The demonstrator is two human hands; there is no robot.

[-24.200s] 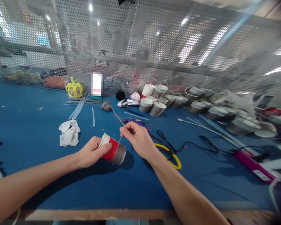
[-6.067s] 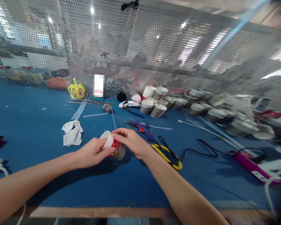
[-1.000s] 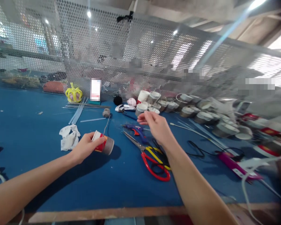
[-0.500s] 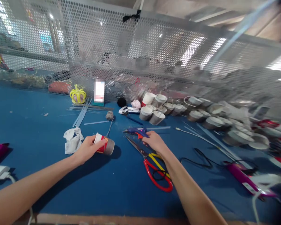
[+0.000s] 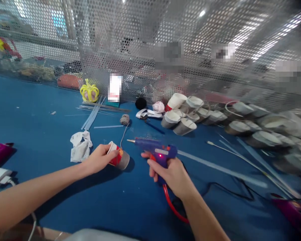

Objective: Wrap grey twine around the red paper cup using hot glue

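My left hand is closed round a paper cup, red and white with grey yarn wound about one end. The cup lies tipped on its side, low over the blue table. A grey strand runs from it to a small yarn ball. In my right hand is a blue glue gun, its fingers wrapped round the handle and its nozzle pointing left, above the cup. A red light glows on the gun, and a clear glue stick sticks out of its back. Scissors with a red handle are mostly hidden beneath my right hand.
Grey yarn-covered cups crowd the back right. Clear glue sticks, a yellow crown-shaped piece and a crumpled white wrapper lie left. A perforated metal screen closes the back. A black cord trails at right.
My right hand has closed on the glue gun and lifted it off the table, nearer to me. My left hand still holds the cup. The view has shifted.
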